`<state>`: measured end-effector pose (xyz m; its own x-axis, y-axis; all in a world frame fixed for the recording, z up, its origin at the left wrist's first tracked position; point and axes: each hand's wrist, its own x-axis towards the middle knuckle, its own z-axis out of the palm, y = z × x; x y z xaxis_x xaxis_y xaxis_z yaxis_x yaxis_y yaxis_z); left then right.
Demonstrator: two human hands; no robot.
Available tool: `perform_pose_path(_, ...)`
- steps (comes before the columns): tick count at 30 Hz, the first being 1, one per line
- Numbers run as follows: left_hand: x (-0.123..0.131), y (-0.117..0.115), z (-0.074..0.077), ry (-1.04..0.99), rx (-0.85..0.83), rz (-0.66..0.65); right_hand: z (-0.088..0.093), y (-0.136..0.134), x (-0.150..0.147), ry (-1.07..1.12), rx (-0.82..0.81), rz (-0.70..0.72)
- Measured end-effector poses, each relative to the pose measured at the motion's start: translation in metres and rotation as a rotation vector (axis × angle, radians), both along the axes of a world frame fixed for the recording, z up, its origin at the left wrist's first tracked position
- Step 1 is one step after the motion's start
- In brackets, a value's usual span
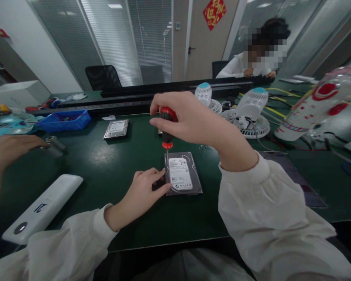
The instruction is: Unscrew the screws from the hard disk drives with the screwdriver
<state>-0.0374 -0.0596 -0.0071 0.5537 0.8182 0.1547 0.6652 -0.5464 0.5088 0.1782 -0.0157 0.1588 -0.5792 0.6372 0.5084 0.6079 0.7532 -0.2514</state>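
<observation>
A hard drive [181, 173] with a white label lies flat on the green table in front of me. My left hand [146, 191] steadies its left side, index finger and thumb pressed at the edge. My right hand [184, 117] is wrapped over the handle of a red and black screwdriver [167, 145]. The screwdriver stands upright, its shaft down at the drive's upper left edge; the tip is too small to make out. Small loose screws [201, 147] lie just behind the drive. Behind my right hand another object is mostly hidden.
A second hard drive [116, 129] lies farther back, near a blue tray [64, 121]. At left, another person's hand [14, 150] touches metal cylinders [55, 146]; a white power bank [43, 208] is nearer. White fans [251, 111] and a dark mat [292, 177] are right. A person [234, 68] sits across.
</observation>
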Motion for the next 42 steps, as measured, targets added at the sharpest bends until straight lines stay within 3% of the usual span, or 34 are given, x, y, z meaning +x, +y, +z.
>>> perform_pose_path(12,-0.0004,0.0003,-0.0012,-0.004,0.02,-0.002,0.0002,-0.001,-0.0004,0.022,0.009,0.001)
perform_pose_path(19,-0.0001,-0.0004,0.0017,0.01,0.002,-0.003,0.0036,-0.006,0.0014,0.033,-0.024,0.078)
perform_pose_path(26,-0.0002,-0.0004,0.0016,-0.005,0.002,-0.003,-0.0001,-0.002,-0.001,0.061,-0.003,0.008)
perform_pose_path(33,-0.0009,-0.0001,0.0014,0.006,0.017,-0.005,0.0026,-0.0064,0.0013,0.074,-0.048,0.057)
perform_pose_path(42,-0.001,0.0002,0.0004,0.013,0.01,-0.002,0.0024,-0.0034,-0.001,0.075,0.019,0.023)
